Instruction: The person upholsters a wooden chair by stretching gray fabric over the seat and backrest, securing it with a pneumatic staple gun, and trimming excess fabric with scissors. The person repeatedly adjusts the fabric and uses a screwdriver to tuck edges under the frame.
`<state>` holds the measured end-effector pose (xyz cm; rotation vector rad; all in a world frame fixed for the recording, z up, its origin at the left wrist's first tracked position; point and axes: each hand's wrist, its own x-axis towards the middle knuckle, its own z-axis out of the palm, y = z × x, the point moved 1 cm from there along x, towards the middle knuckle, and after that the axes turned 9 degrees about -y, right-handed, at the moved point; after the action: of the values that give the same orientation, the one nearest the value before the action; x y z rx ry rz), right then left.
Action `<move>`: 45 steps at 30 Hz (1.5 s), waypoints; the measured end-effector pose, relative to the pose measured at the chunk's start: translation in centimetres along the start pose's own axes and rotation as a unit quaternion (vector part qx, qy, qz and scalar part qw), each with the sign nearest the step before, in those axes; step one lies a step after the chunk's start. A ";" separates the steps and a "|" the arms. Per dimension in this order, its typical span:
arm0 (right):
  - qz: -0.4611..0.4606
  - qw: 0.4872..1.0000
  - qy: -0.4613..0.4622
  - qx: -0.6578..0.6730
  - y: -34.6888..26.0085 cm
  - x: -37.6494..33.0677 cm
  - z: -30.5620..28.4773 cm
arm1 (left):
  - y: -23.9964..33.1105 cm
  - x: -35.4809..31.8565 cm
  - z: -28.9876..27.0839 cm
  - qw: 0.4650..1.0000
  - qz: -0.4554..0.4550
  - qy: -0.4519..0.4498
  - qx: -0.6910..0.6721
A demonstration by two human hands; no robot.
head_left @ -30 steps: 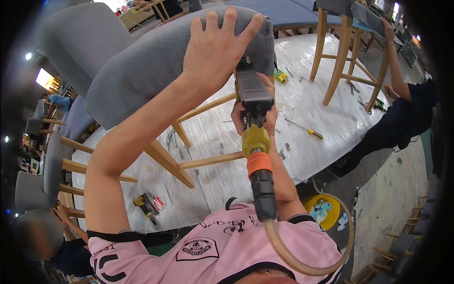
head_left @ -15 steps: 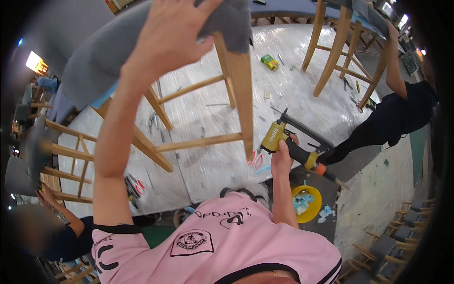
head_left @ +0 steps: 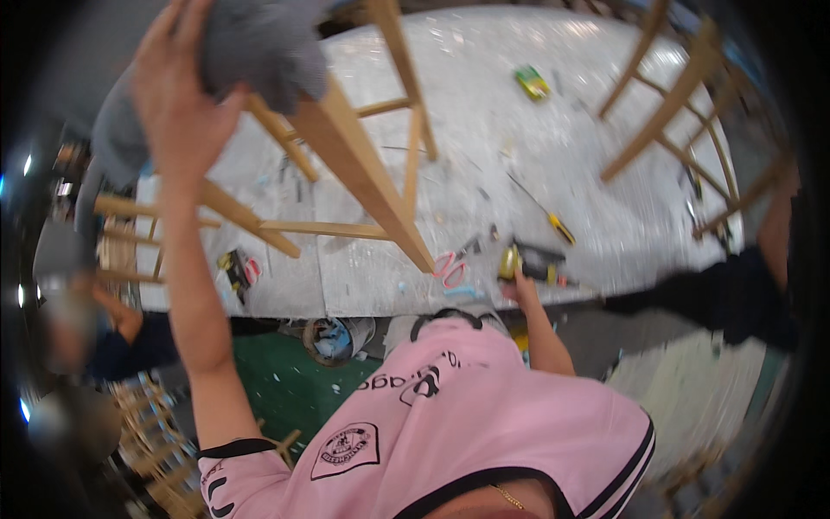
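My left hand (head_left: 180,130) grips the grey upholstered seat (head_left: 264,52) of a wooden-legged stool, fingers spread over the fabric and thumb out to one side. The stool is tilted, with one light wooden leg (head_left: 367,177) slanting toward me over the worktable. Lower and to the right, my right hand (head_left: 522,292) is closed around a yellow and black staple gun (head_left: 512,262), close to the table's near edge. Red-handled scissors (head_left: 450,270) lie between the stool leg and the staple gun. A yellow-handled screwdriver (head_left: 560,229) rests beyond the staple gun.
Plastic film covers the white worktable (head_left: 484,130). A green and yellow box (head_left: 532,83) lies toward its far side. Another stool (head_left: 661,108) stands at right, near a co-worker's dark sleeve (head_left: 722,290). A second person is at left. A bucket of scraps (head_left: 359,333) stands below the table edge.
The stool has swung left and turned, my left hand moving with it. My right hand has lowered the staple gun toward the table edge. The screwdriver now shows.
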<state>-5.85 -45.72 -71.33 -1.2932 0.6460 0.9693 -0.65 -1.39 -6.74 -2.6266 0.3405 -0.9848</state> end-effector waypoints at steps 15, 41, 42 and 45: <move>-0.186 0.774 -0.270 -0.542 3.2 12.4 16.3 | 12.6 -2.3 7.7 0.513 -0.353 0.247 -0.742; -0.473 0.455 -0.217 -0.723 -45.6 -40.5 24.1 | 13.0 -5.0 6.6 0.624 -0.391 0.253 -0.627; -0.467 0.453 -0.219 -0.727 -45.9 -40.7 24.9 | 13.1 -5.0 6.7 0.622 -0.389 0.258 -0.628; -0.465 0.427 -0.211 -0.746 -46.8 -40.4 25.3 | 13.7 -5.0 7.1 0.625 -0.382 0.255 -0.631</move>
<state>12.71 -29.83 -9.16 -2.2529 -1.7538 0.6282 -1.12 -10.93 -19.88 -3.7369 -0.1148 -2.5742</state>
